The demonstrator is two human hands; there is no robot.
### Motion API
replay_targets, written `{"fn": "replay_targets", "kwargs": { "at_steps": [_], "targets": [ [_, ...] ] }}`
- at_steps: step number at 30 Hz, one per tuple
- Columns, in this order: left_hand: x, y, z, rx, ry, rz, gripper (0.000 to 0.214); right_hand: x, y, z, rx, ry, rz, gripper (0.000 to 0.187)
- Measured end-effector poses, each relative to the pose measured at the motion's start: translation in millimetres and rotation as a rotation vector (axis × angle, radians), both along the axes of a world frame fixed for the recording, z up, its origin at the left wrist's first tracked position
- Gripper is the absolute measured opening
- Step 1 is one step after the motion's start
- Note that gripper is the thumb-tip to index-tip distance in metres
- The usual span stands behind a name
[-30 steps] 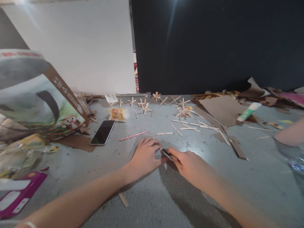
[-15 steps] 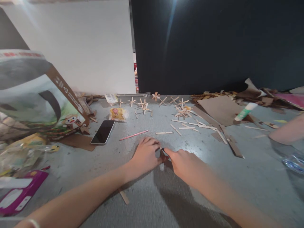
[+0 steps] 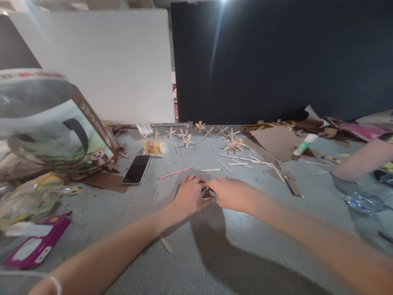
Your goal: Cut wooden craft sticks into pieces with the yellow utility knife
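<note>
Head: left hand [image 3: 190, 196], right hand [image 3: 231, 193] touching; one phone [image 3: 136, 169], one straw [image 3: 174, 173]

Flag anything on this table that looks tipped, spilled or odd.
The printed carton at left lies tipped over. Wooden sticks are strewn loose, one stray stick near the left forearm. The glue stick lies flat on torn cardboard.

Pink straw [image 3: 174, 173], black phone [image 3: 136, 169], grey table [image 3: 307, 188]

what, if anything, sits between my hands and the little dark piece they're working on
Nothing visible does. The left hand and right hand meet fingertip to fingertip on the small dark piece; the pink straw and loose sticks lie farther back on the table, apart.
</note>
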State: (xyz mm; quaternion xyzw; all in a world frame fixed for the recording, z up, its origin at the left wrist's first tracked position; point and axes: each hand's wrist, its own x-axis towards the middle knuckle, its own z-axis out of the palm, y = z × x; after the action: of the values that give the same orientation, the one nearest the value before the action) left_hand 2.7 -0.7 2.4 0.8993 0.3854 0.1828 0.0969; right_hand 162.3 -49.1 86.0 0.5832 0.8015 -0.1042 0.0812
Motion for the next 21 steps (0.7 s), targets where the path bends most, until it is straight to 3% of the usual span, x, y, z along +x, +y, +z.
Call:
{"fn": "replay_targets", "kwargs": {
  "at_steps": [7, 12, 21],
  "targets": [
    [-4, 2, 2.0, -0.001, -0.005, -0.029, 0.033, 13, 11, -7.0, -0.071, 0.252, -0.068, 0.015],
    [-3, 2, 1.6, 0.022, -0.004, -0.023, 0.034, 22, 22, -2.6, -0.302, 0.406, -0.272, 0.017],
    [-1, -1, 3.4, 0.023, -0.023, 0.003, 0.026, 29, 28, 3.5, -0.524, 0.652, -0.428, 0.005]
  ]
}}
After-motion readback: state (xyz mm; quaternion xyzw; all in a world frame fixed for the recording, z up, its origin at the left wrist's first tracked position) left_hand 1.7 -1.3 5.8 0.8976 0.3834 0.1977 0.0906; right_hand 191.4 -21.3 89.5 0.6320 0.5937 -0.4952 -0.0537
